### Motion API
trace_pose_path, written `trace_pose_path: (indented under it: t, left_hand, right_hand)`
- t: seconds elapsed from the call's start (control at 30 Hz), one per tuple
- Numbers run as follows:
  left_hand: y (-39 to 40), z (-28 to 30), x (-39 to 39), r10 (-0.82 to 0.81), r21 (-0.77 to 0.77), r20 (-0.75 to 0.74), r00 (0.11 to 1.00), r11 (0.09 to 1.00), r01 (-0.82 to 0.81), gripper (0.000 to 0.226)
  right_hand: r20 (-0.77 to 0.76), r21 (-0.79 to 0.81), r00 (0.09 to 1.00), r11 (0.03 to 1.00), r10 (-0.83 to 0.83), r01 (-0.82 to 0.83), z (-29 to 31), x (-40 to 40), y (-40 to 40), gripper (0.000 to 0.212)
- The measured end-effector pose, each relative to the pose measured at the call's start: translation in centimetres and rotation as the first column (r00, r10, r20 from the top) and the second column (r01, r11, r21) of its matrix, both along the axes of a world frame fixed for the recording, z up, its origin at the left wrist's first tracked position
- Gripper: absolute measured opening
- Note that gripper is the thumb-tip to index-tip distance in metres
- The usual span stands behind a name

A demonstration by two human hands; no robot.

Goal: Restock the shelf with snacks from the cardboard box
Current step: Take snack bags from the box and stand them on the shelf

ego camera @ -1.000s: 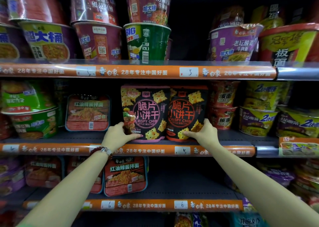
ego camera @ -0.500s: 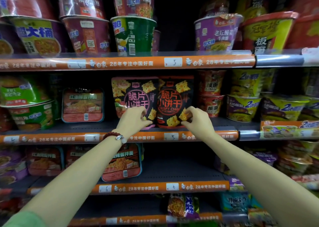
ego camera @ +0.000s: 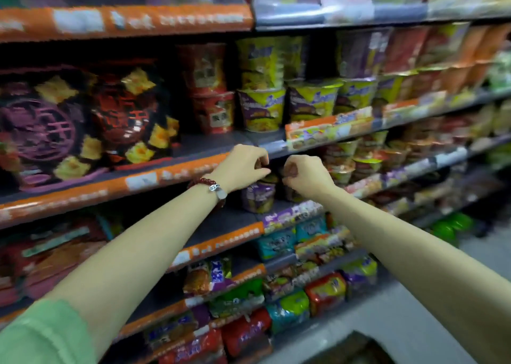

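Apparently the person is between placements, with nothing in either hand. Nearest the camera, at the bottom edge of the view, a dark brownish shape (ego camera: 356, 348) sits on the floor; it may be the cardboard box, but it is too cropped and blurred to be sure. Taking the orange shelf rail (ego camera: 143, 179) as landmark: the left hand (ego camera: 243, 167), with a bead bracelet (ego camera: 206, 185) on its wrist, hangs just off the rail's right end, fingers loosely curled and gripping nothing. The right hand (ego camera: 305, 171) hovers just beside it, further right of the rail, closed in a loose fist that also seems to hold nothing. Behind the rail, two biscuit bags, the purple bag (ego camera: 41, 131) and the red bag (ego camera: 130, 114), stand upright side by side on the shelf, well apart from both hands. That placement looks finished. The next move would call for lowering both hands towards the floor, finding the box, and grasping another snack pack to bring up beside those bags.
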State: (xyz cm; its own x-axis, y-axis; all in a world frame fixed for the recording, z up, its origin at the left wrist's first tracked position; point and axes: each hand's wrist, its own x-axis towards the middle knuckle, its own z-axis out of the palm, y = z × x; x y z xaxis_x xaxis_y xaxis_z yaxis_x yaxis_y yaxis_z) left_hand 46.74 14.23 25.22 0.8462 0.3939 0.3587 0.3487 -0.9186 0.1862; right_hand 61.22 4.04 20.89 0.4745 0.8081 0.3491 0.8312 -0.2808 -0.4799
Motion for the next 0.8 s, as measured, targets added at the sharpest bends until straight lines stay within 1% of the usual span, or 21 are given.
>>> trace_pose_path:
  t: [0.07,0.17,0.27,0.33,0.4,0.47,0.57,0.7,0.77,0.8]
  left_hand:
    - [-1.5,-1.3,4.1,-0.089,-0.04,-0.032,0.996,0.995,0.087,0.021]
    - [-3.3,-3.7,10.2,-0.217,-0.089,-0.055,0.975,0.973,0.212,0.018]
    - [-5.3,-6.4,16.4,-0.352,-0.131,-0.105,0.93,0.932,0.338,0.018]
    - [-6.6,-8.6,20.6,-0.442,-0.156,-0.125,0.888,0.893,0.422,0.019]
    - [-8.1,-11.2,24.6,-0.522,-0.194,-0.173,0.835,0.85,0.49,0.017]
    - [-10.0,-14.2,28.2,-0.595,-0.242,-0.214,0.775,0.801,0.548,0.015]
    - [-13.3,-18.8,32.2,-0.662,-0.323,-0.268,0.7,0.746,0.582,0.015]
    - [-17.5,-25.4,35.0,-0.702,-0.43,-0.343,0.624,0.708,0.56,0.016]
    - [-19.2,-29.2,35.9,-0.708,-0.457,-0.382,0.594,0.703,0.545,0.017]
    - [-19.9,-31.2,36.3,-0.706,-0.466,-0.4,0.584,0.706,0.534,0.018]
  right_hand:
    - [-0.025,-0.035,0.998,0.998,-0.061,0.06,-1.7,2.7,-1.9,0.02]
    - [-0.06,-0.053,0.981,0.982,-0.187,0.184,-4.3,6.7,-4.8,0.005]
    - [-0.138,-0.09,0.934,0.943,-0.33,0.32,-7.2,10.6,-8.2,0.009]
    - [-0.169,-0.122,0.883,0.898,-0.439,0.423,-9.3,13.1,-10.8,0.008]
    - [-0.208,-0.156,0.804,0.83,-0.557,0.535,-11.8,15.4,-13.6,0.006]
    - [-0.246,-0.193,0.708,0.749,-0.663,0.634,-14.8,17.3,-16.5,0.007]
    - [-0.293,-0.277,0.553,0.623,-0.78,0.731,-19.5,18.7,-21.0,0.011]
    - [-0.349,-0.388,0.371,0.493,-0.861,0.779,-25.7,18.6,-26.3,0.011]
    - [-0.359,-0.446,0.305,0.449,-0.882,0.774,-29.1,18.5,-28.5,0.009]
    - [-0.361,-0.474,0.286,0.439,-0.888,0.763,-30.9,18.6,-29.5,0.008]
